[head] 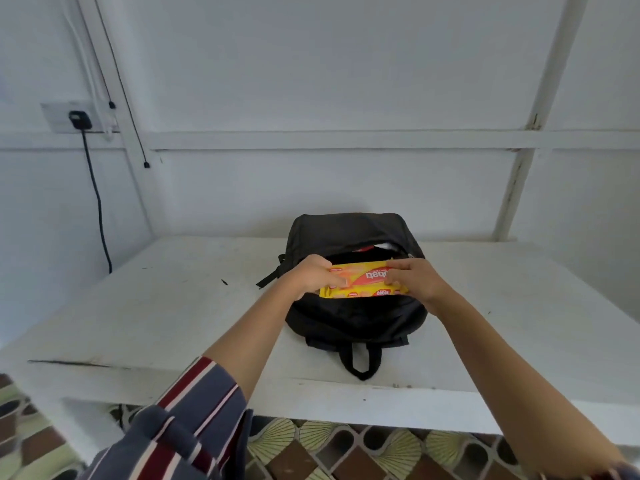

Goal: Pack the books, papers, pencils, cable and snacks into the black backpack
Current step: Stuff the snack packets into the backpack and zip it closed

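**Much of the pack's inside stays out of sight**

The left hand [313,277] covers one end of the yellow snack packet [363,284], the right hand [414,278] the other, so neither end shows. Inside the black backpack [356,320] only a sliver of something red [363,248] and something white [389,245] peeks out, too little to name. The packet's small print is blurred. The bench [173,306] runs off both side edges.

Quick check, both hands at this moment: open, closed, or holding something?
Left hand: grips the left end of the yellow snack pack over the black backpack.
Right hand: grips its right end.
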Motion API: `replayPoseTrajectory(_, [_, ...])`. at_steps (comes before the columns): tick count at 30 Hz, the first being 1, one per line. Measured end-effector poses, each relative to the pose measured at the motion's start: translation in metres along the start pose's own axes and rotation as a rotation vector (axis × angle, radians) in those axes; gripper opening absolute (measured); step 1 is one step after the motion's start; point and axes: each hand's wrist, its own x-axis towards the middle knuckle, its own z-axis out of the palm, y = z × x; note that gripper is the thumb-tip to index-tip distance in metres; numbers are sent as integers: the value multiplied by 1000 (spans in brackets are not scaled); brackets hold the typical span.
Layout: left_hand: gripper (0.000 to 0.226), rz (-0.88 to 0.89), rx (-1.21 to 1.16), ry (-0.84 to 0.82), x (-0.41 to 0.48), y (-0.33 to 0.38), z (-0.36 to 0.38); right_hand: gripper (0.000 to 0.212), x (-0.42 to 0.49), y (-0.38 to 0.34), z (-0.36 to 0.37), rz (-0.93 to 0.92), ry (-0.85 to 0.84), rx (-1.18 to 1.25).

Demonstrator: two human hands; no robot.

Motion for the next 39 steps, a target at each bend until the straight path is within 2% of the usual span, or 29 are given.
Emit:
replayPoseTrajectory(2, [32,1,-6,-31,4,-1,0,45,4,-2,1,-9,-1,-70])
replayPoseTrajectory(5, [68,6,19,-72,11,-3,1,47,13,-4,-1,-45,-33,-116])
replayPoseTrajectory(7, [77,20,61,-122,17,-5,2,53,18,-5,-6,-81,-111,-150])
replayPoseTrajectory(10, [76,92,131,-83,23,-6,1,68,27,-5,-14,-113,-206,-281])
replayPoseTrajectory(12, [75,143,171,13,30,-7,0,71,36,-2,-17,-175,-172,-411])
replayPoseTrajectory(16, [81,206,280,201,43,-13,-1,63,49,8,-17,-267,-4,-539])
replayPoseTrajectory(21, [62,272,325,389,52,-21,-3,48,53,10,-8,-379,271,-687])
replayPoseTrajectory(23, [48,282,345,445,53,-22,-6,53,55,9,-6,-419,373,-758])
replayPoseTrajectory(25, [41,282,399,493,53,-20,-11,67,58,8,-7,-467,439,-819])
replayPoseTrajectory(27, [43,280,478,537,52,-15,-15,87,65,6,-9,-473,401,-834])
replayPoseTrajectory(29, [44,313,549,598,53,-14,-17,98,74,5,-12,-425,265,-824])
replayPoseTrajectory(31, [49,399,534,613,59,-17,-20,97,82,6,-15,-370,113,-761])
replayPoseTrajectory(33, [71,449,442,519,63,-20,-24,92,84,6,-16,-346,17,-655])
replayPoseTrajectory(35, [80,443,337,416,66,-22,-26,87,84,5,-14,-356,24,-618])
replayPoseTrajectory(39, [64,426,284,402,74,-24,-24,76,87,1,-11,-354,124,-664])
